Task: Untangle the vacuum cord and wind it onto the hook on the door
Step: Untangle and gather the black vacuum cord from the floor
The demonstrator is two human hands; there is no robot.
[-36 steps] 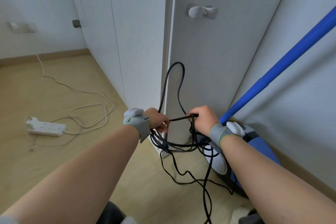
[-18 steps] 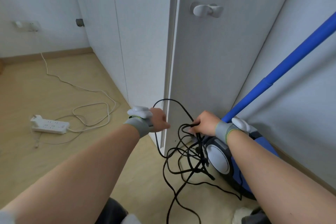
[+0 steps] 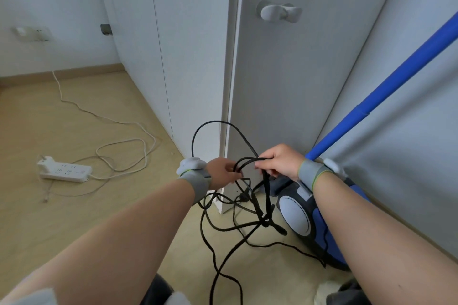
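Black cord (image 3: 267, 195): gripping loops with left hand (image 3: 223, 172) and right hand (image 3: 280, 162), risking tightening the six-o'clock knot (image 3: 264, 223) by tugging.

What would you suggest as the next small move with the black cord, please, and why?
Probably draw the hands apart to open the loop. The left hand and right hand both grip the black cord close together, a tangle of crossed strands hangs below them beside the vacuum, and the hook on the door is bare, so winding seems premature.
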